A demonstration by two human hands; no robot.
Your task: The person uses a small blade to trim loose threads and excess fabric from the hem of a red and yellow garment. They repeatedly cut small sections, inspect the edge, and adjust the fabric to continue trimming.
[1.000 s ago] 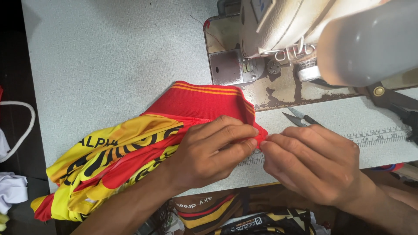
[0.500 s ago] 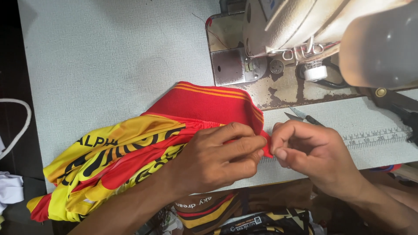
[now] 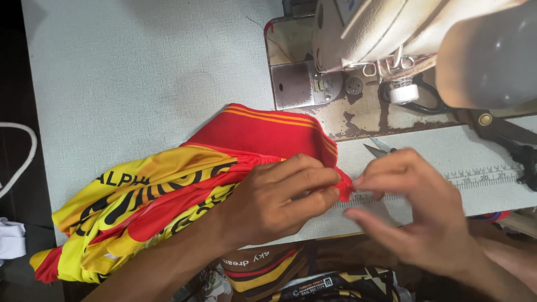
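One red ribbed fabric corner (image 3: pixel 342 187) is being pinched by the left hand (image 3: pixel 277 198) and touched by the right hand (image 3: pixel 417 210), fingers loosely spread. One red-and-yellow printed jersey (image 3: pixel 151 207) is being spread over the pale surface (image 3: pixel 140 84), near one sewing machine (image 3: pixel 403 39) and one small pair of scissors (image 3: pixel 377 147).

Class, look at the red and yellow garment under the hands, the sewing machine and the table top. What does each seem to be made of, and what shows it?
Garment: likely smooth printed synthetic knit; it folds softly, and its red collar band looks ribbed.
Sewing machine: probably painted metal; its base plate shows worn, chipped patches.
Table top: pale matt surface with a fine woven-looking texture, perhaps laminate.
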